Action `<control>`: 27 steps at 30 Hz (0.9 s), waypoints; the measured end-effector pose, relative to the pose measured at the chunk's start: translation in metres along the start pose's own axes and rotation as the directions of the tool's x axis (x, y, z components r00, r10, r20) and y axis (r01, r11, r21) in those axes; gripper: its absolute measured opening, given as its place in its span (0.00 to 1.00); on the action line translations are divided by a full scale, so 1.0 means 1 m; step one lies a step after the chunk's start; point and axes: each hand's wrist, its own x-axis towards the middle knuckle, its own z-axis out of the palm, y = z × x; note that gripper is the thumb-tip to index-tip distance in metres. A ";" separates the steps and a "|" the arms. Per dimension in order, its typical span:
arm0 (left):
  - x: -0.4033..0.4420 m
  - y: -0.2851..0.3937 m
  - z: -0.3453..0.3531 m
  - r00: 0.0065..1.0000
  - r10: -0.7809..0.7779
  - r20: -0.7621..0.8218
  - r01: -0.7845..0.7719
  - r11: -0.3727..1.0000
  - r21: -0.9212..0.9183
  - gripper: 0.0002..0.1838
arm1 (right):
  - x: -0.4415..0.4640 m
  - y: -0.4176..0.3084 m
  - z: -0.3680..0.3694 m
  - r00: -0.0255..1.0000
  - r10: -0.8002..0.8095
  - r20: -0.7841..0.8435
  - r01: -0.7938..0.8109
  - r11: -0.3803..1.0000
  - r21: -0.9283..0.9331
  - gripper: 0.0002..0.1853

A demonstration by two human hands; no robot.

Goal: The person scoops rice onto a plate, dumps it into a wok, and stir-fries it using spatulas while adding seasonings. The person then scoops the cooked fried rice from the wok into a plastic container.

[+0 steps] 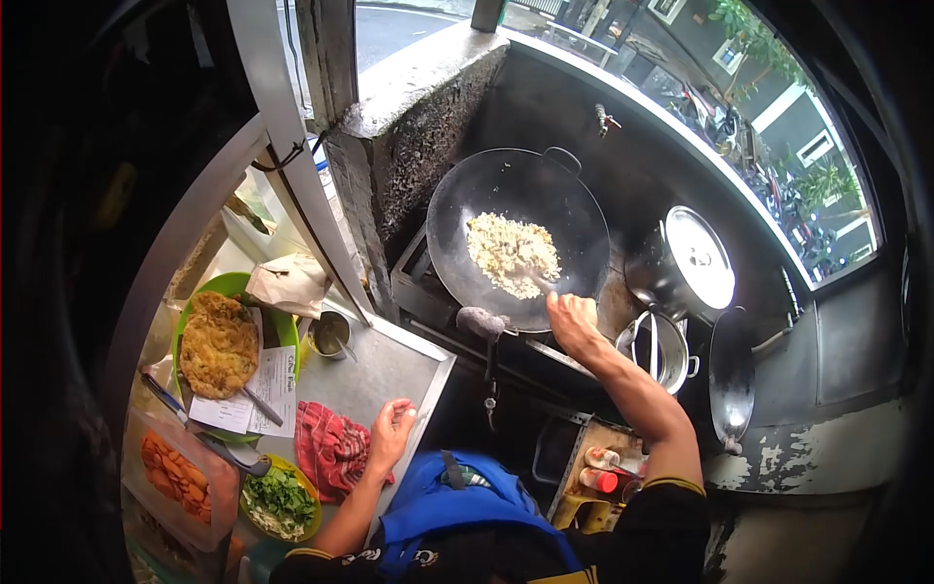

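My right hand [574, 321] wraps round a utensil [542, 284], its long axis slanting forward and left, far end pointing into the rice [508, 248] in the wok [579, 229]. The rice lies just beyond this nearer hand. My left hand [391, 434], loosely half-curled, apparently holding nothing, is by the surface's [389, 362] right edge, beside the red cloth [326, 448].

Free room above the wok [496, 187], between rough wall [428, 122] and lidded pot [686, 261]
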 end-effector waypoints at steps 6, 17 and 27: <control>0.009 0.033 0.023 0.978 0.140 -0.157 -0.109 0.975 0.195 0.12 | -0.010 -0.053 0.029 0.998 0.050 -0.033 -0.056 0.973 -0.226 0.16; 0.171 0.053 0.151 0.914 -0.399 0.078 0.404 0.871 -0.279 0.34 | -0.022 -0.062 0.040 0.999 0.020 -0.041 -0.025 0.995 -0.100 0.24; 0.193 0.051 0.160 0.799 -0.537 0.271 0.598 0.661 -0.452 0.18 | -0.046 -0.059 0.020 1.000 -0.015 -0.004 0.015 1.000 -0.008 0.21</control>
